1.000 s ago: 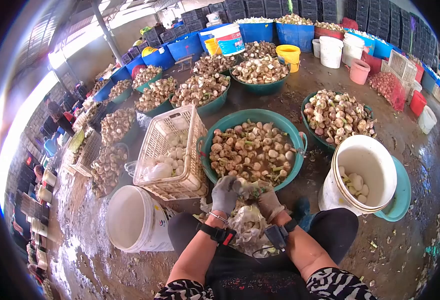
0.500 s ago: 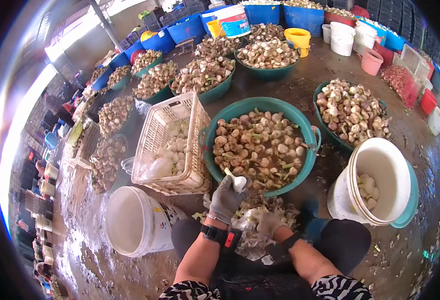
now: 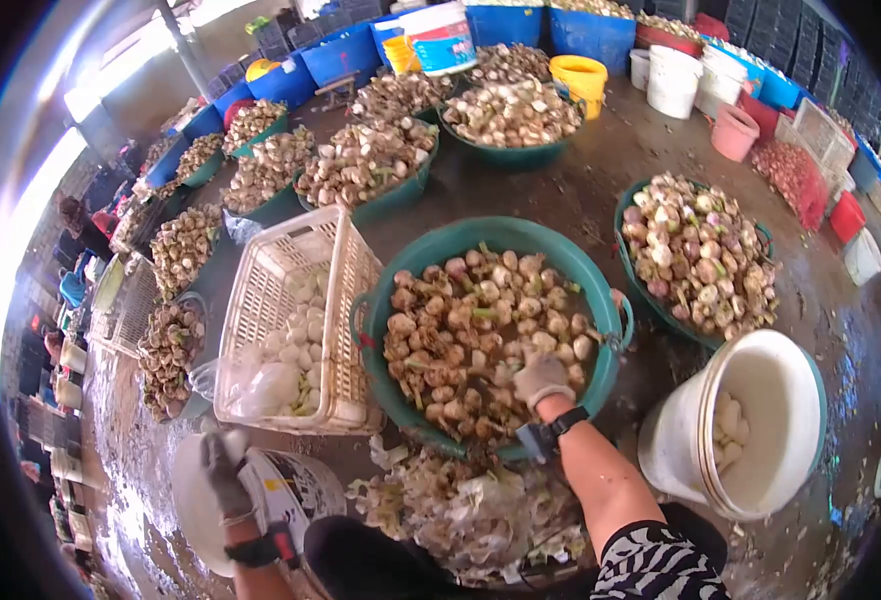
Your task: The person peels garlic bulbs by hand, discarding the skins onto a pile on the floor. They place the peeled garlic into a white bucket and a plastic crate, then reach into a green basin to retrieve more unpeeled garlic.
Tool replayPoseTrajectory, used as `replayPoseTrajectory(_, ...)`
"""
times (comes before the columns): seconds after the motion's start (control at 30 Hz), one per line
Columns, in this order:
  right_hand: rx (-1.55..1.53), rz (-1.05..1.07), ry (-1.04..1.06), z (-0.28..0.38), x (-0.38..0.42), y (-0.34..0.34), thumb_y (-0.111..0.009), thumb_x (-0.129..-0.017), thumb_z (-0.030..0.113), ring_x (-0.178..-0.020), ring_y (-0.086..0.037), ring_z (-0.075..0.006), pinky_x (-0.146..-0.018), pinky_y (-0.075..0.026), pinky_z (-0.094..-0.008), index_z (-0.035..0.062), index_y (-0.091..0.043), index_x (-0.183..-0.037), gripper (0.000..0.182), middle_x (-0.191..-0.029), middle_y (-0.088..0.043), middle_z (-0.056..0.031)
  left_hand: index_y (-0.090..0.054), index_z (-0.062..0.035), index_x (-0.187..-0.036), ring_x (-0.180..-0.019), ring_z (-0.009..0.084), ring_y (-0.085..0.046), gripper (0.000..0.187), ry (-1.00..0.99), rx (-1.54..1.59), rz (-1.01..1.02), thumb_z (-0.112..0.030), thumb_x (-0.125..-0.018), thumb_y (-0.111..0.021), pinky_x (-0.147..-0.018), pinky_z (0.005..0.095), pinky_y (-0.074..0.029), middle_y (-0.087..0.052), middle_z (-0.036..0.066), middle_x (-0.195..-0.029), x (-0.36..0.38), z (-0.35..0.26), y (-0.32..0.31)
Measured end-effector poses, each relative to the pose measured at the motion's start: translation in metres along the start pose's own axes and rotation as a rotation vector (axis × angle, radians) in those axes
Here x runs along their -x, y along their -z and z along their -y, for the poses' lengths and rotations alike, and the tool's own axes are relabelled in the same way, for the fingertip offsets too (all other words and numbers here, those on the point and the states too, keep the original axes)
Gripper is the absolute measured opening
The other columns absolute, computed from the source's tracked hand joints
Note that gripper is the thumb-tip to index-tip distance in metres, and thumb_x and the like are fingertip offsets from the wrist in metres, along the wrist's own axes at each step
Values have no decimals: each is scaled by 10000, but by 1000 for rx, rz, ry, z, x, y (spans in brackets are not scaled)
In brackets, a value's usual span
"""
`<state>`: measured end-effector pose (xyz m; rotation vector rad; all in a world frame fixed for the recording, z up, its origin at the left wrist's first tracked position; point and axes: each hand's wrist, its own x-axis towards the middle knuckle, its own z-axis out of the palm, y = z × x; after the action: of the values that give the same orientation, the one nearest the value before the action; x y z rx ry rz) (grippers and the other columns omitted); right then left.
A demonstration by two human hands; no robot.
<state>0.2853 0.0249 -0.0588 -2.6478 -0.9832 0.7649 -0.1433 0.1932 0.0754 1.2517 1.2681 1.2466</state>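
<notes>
My left hand [image 3: 226, 478], in a grey glove, is over the mouth of a white bucket [image 3: 290, 485] at the lower left. Its fingers are stretched out, and no bulb shows in them. My right hand [image 3: 542, 378], in a pale glove, reaches into a green tub [image 3: 600, 270] of brown, unpeeled garlic bulbs [image 3: 460, 330] standing in murky water. Its blurred fingertips touch the bulbs there; whether they grip one is hidden. A heap of garlic skins [image 3: 470, 510] lies between my knees and the tub.
Left of the tub stands a white plastic crate [image 3: 345, 300] with peeled garlic and a clear bag. At right, a white bucket [image 3: 680, 440] holds several peeled bulbs. Another tub of garlic [image 3: 700, 250] lies behind it. More full tubs and blue bins [image 3: 345, 58] line the back.
My left hand has moved from above the skins to the left bucket, and the white garlic bulb it held is no longer visible. My right hand has gone from the skins into the tub.
</notes>
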Motion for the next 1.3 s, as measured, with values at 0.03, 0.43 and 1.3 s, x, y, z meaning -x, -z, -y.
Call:
replayPoseTrajectory(0.03, -2, -107, 35, -18, -26, -10, -478, -835, 288, -972, -555, -330, -805, -465, -411, 128, -396, -1316, 514, -1127, -553, -198, -538, -57, -1050, -869, 142, -535, 223, -38, -64, -51, -218, -906, -482, -720, 272, -464, -545, 60, -975, -15, 16, 38)
replayPoseTrajectory(0.43, 60, 70, -46, -53, -73, -41, -432, -856, 223, -1229, -360, -333, -975, -377, -437, 14, -258, -1365, 577, -1382, -321, -172, -574, 19, -1069, -901, 162, -560, 309, -20, -400, 493, -181, -834, -567, -829, 260, -420, -621, 109, -970, 34, -21, -124)
replayPoseTrajectory(1.3, 108, 18, 140, 56, -125, -69, -479, -866, 271, -865, -594, -328, -740, -479, -427, 37, -530, -1155, 375, -1028, -605, -175, -555, -41, -1082, -855, 174, -588, 342, 39, -528, 955, -240, -813, -627, -740, 289, -470, -608, 92, -946, 77, 43, -217)
